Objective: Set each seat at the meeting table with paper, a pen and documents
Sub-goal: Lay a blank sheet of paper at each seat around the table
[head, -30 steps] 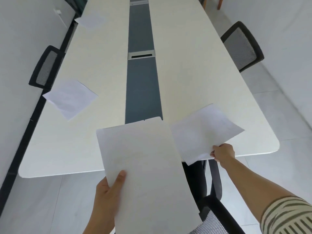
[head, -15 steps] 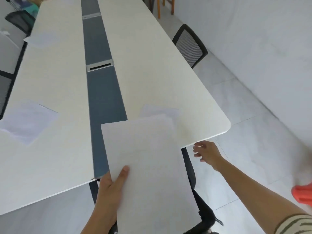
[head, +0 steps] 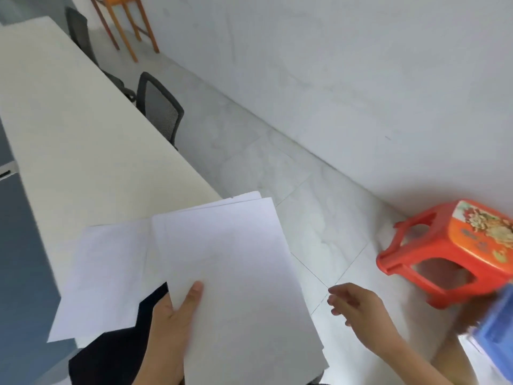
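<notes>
My left hand (head: 172,326) grips a stack of white paper (head: 236,279) from below, thumb on top, held over the near right corner of the long cream meeting table (head: 83,140). One loose sheet (head: 105,276) lies at that corner, partly under the stack and hanging past the table's edge. My right hand (head: 358,309) hovers over the floor to the right of the stack, fingers apart and holding nothing.
A black mesh chair (head: 159,107) stands at the table's right side, another chair back (head: 79,30) farther along. An orange plastic stool (head: 449,254) sits on the tiled floor by the wall, a blue object (head: 497,329) blurs at the right edge, and wooden legs (head: 125,26) stand far back.
The view has swung right, away from the table's length toward the wall and floor. My right hand, which let go of the sheet at the corner, now hovers open beside the stack.
</notes>
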{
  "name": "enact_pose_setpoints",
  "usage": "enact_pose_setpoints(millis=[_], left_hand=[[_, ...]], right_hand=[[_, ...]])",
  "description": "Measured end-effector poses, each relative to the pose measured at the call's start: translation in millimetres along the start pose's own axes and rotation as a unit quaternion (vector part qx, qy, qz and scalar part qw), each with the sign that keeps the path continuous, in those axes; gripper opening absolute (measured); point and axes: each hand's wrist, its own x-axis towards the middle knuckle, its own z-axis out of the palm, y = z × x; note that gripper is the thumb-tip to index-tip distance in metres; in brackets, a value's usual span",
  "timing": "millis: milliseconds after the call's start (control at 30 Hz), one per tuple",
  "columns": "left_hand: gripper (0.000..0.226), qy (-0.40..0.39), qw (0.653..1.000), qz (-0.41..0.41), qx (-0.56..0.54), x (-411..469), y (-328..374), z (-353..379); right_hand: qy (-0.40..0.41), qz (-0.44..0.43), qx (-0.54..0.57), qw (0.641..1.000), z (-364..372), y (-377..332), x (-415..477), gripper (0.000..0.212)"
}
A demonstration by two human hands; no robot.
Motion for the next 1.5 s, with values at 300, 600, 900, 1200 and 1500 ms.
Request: enact_pose_setpoints(millis=[300,600,900,1200,1500], left_hand=[[0.016,-0.039,0.999,0.010,0.018,43,35,135],[0.016,0.005,1.000,-0.004,0.008,171,94,189],[0.013,-0.042,0.999,0.022,-0.019,306,224,244],[0.013,0.062,0.997,0.009,-0.051,437,293,285],[0.010,0.202,0.974,0.013,-0.105,546,369,314]], right_hand=[[0.065,0.013,0.029,0.997,-110,12,52,0.013],[0.051,0.001,0.028,0.998,-119,-62,203,0.013],[0.056,-0.017,0.048,0.997,-139,-190,348,0.013],[-0.008,-0.034,0.016,0.999,-147,-278,527,0.011],[-0.154,-0.119,-0.084,0.977,-138,-428,729,0.009]])
